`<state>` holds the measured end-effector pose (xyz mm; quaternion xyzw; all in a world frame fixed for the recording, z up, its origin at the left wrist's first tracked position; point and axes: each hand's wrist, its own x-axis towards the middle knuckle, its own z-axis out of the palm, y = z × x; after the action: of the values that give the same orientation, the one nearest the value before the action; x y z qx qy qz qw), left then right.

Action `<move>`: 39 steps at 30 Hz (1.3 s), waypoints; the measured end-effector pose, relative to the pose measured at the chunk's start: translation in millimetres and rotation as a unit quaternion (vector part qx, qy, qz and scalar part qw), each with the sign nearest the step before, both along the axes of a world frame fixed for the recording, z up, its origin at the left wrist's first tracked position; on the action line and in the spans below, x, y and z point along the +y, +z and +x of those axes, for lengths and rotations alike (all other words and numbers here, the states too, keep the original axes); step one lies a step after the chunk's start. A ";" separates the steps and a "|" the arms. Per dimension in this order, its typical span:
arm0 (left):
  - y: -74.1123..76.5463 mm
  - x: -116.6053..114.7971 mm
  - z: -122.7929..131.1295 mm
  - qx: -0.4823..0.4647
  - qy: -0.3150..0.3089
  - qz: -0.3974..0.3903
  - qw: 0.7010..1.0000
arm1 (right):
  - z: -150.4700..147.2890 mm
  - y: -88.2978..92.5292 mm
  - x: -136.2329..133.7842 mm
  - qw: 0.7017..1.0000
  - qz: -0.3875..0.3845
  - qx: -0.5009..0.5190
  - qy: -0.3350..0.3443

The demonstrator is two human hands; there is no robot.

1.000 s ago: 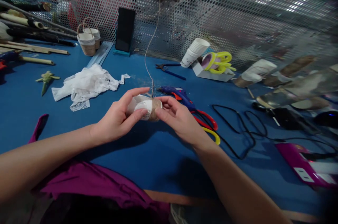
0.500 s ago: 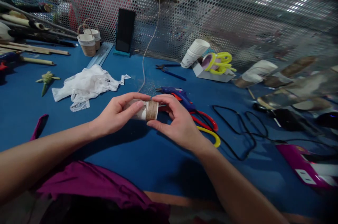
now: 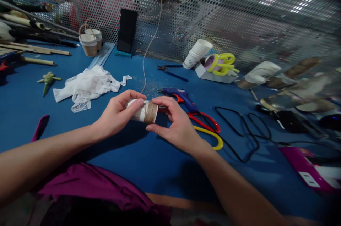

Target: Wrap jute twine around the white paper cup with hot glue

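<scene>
So the left hand (image 3: pixel 113 114) has the paper cup (image 3: pixel 140 114) pinched by its white part, cup lying sideways over the blue table (image 3: pixel 149 165). Right hand (image 3: pixel 177 123) is spread loosely around the end with the twine band (image 3: pixel 151 113), fingers up top, thumb just below; can't tell if that thumb's touching.

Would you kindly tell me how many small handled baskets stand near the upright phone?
2: the front basket left of the phone, and the rear basket behind it, partly covered. I see no others there.
</scene>
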<state>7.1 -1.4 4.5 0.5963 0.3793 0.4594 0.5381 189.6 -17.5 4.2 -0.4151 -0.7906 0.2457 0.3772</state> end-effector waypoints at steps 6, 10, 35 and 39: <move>1.2 2.0 4.3 -0.045 0.016 -0.101 0.994 | -1.8 2.3 -2.0 0.999 -0.011 -0.030 -0.030; 0.8 1.1 5.1 -0.042 0.013 -0.114 0.992 | -6.9 4.4 -5.1 0.997 -0.023 -0.044 -0.056; -1.7 0.6 3.6 0.038 -0.013 -0.077 0.996 | -15.3 5.8 -7.5 0.989 -0.125 0.031 -0.070; -0.9 -0.6 3.3 0.060 -0.018 -0.052 0.997 | -4.6 10.5 0.6 0.990 -0.102 0.040 -0.091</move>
<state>10.4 -2.0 3.6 0.6010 0.4232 0.3923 0.5529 184.9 -16.9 14.7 -0.5116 -0.7043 0.3061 0.3853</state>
